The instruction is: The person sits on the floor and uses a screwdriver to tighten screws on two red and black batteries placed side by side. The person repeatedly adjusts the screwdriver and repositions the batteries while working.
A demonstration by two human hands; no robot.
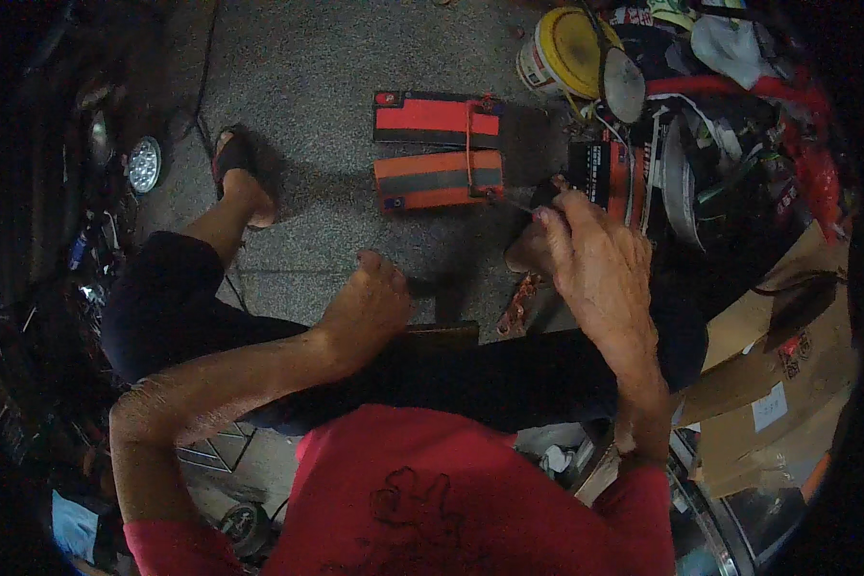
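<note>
Two orange battery-like blocks with dark bands, the upper [422, 117] and lower [422, 178], lie side by side on the floor, a lead [468, 134] joining their right ends. My right hand [595, 264] pinches a thin tool [520, 205] that points left toward the lower block's right end; whether its tip touches cannot be seen. My left hand [365, 298] hangs loosely curled over my legs, below and left of the blocks; its palm, and anything in it, is hidden.
A yellow-lidded bucket [576, 48], another orange-and-black block [619, 175] and jumbled goods crowd the right, with cardboard [758, 365] lower right. A round lamp [144, 165] and dark clutter line the left. My sandaled left foot [245, 192] stands beside a cable.
</note>
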